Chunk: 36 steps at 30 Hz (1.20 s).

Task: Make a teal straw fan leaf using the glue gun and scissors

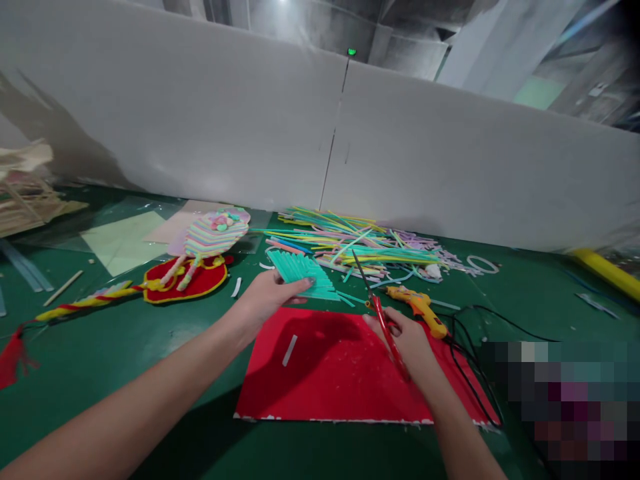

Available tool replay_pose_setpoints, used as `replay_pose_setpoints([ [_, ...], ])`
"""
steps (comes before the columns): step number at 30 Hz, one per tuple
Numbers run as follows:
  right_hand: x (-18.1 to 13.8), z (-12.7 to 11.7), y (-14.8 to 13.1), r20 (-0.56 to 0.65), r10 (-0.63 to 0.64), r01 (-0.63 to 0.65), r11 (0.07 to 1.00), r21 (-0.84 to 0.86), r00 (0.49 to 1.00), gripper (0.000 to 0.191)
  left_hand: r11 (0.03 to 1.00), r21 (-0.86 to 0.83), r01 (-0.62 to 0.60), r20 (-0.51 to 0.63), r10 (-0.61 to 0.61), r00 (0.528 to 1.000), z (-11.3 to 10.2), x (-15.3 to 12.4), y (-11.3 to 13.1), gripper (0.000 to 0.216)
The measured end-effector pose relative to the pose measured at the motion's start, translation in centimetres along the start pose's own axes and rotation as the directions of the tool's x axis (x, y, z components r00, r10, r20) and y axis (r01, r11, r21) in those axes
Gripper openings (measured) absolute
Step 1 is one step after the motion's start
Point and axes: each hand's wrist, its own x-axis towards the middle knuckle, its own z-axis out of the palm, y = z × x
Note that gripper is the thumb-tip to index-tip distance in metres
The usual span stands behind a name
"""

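My left hand [263,300] pinches a turquoise piece [303,275] made of strips laid side by side, thumb on top. A few loose strip ends stick out at its right edge. My right hand [413,340] is closed around red-handled scissors [384,327], whose blades point up and away from me, just right of the turquoise piece. Both hands are over a red board [320,387] with a short white strip [290,351] on it. A yellow hot glue gun [419,308] lies beside my right hand.
Behind my hands lies a heap of coloured strips [350,243]. To the left are a striped fan-shaped piece [217,233], a red yellow-edged piece [210,283] and a twisted cord [90,303] with a red tassel. A black cable [463,360] curls at right; a white partition [225,120] stands behind.
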Motion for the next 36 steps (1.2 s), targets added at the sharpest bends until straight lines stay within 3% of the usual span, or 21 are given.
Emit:
replay_pose_setpoints([
  [3, 0.5, -0.3, 1.3, -0.105, -0.102, 0.082, 0.979, -0.184, 0.989, 0.024, 0.999, -0.033, 0.035, 0.025, -0.035, 0.999, 0.4, -0.4, -0.4, 0.036],
  [8, 0.6, -0.8, 2.0, 0.027, -0.177, 0.177, 0.944, -0.280, 0.984, 0.024, 0.970, -0.211, 0.118, 0.064, -0.107, 0.992, 1.5, -1.9, -1.2, 0.026],
  [12, 0.4, -1.6, 2.1, 0.196, -0.213, 0.255, 0.941, -0.222, 0.957, 0.030, 0.958, -0.278, 0.072, 0.018, -0.070, 0.997, 1.9, -3.1, -1.9, 0.027],
  [15, 0.3, -2.2, 2.1, 0.231, -0.201, 0.238, 0.960, -0.146, 0.952, 0.036, 0.963, -0.268, 0.039, -0.029, -0.049, 0.998, 2.0, -3.5, -2.4, 0.029],
  [19, 0.3, -2.2, 1.3, -0.036, -0.246, 0.246, 0.969, -0.010, 0.969, 0.028, 0.966, -0.253, 0.046, -0.103, -0.074, 0.992, 2.2, -3.4, -3.4, 0.037],
  [21, 0.3, -1.8, 0.4, -0.108, -0.217, 0.228, 0.968, 0.103, 0.970, 0.026, 0.968, -0.245, 0.052, -0.104, -0.080, 0.991, 2.7, -3.3, -3.9, 0.040],
  [26, -0.2, -0.5, -1.5, 0.084, -0.154, 0.120, 0.940, 0.321, 0.984, 0.027, 0.973, -0.227, 0.031, -0.015, -0.036, 0.999, 4.0, -2.9, -5.0, 0.042],
  [32, -0.3, 0.0, -1.3, 0.143, -0.154, 0.109, 0.953, 0.283, 0.978, 0.021, 0.993, -0.108, 0.036, -0.019, -0.038, 0.999, 4.4, -2.9, -5.2, 0.042],
  [36, -0.5, 0.4, -1.5, 0.175, -0.176, 0.130, 0.960, 0.246, 0.969, 0.020, 0.995, 0.096, 0.005, -0.069, 0.002, 0.998, 3.2, -3.4, -4.8, 0.042],
])
